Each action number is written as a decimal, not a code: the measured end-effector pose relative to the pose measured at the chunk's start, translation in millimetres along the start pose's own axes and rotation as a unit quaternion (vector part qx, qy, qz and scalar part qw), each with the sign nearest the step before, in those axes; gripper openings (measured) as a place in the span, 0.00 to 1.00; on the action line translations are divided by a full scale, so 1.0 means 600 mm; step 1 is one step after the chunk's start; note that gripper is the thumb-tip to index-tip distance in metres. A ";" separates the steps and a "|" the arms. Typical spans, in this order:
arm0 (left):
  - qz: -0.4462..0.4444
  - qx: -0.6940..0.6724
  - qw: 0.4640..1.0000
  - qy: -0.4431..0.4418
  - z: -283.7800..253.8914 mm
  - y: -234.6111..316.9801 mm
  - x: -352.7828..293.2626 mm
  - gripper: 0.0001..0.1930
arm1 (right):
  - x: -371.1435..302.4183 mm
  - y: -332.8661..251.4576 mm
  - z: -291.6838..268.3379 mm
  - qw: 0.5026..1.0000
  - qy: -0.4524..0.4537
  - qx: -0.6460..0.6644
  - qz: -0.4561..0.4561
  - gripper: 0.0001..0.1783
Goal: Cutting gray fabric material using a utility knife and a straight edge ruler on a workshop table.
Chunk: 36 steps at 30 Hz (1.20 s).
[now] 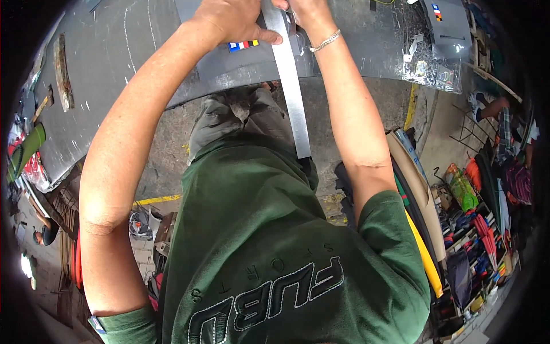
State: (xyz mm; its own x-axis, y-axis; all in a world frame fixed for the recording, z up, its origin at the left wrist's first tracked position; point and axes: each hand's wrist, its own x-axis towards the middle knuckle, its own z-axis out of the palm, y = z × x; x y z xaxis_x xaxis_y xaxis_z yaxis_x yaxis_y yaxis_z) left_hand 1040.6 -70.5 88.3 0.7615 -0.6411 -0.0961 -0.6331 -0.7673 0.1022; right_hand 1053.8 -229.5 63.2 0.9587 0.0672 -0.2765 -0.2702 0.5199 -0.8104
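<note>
A long, flat metal ruler (291, 80) runs from the top edge over the dark table's near edge, its lower end hanging in front of my shirt. My left hand (228, 18) is on its left side, thumb stretched over the metal; the other fingers are mostly cut off by the top edge. My right hand (307, 12), with a chain bracelet at its wrist, is curled close to the ruler's right edge. Something dark and narrow shows under it, too hidden to name. Beside my left thumb lies a coloured flag print (244, 45) on dark sheet material.
The dark, scratched tabletop (143, 63) carries a worn wooden strip (63, 71) at left. A grey sheet (450, 34) and clear plastic packaging (433, 74) lie at right. Rolls of material (421, 195) stand beside my right arm. Colourful goods crowd the right; other people appear at both sides.
</note>
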 end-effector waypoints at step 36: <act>0.113 -0.350 0.929 0.026 0.053 -0.061 0.006 0.67 | 0.006 0.018 -0.007 0.997 0.014 -0.033 -0.067 0.29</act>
State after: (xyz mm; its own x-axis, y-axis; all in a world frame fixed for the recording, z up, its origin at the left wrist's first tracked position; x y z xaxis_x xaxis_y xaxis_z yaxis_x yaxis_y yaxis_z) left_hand 1062.4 -45.4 52.9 0.6378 -0.7685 0.0516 -0.5447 -0.4027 0.7356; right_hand 1054.2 -227.2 51.5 0.9841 -0.0236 -0.1763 -0.1453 0.4654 -0.8731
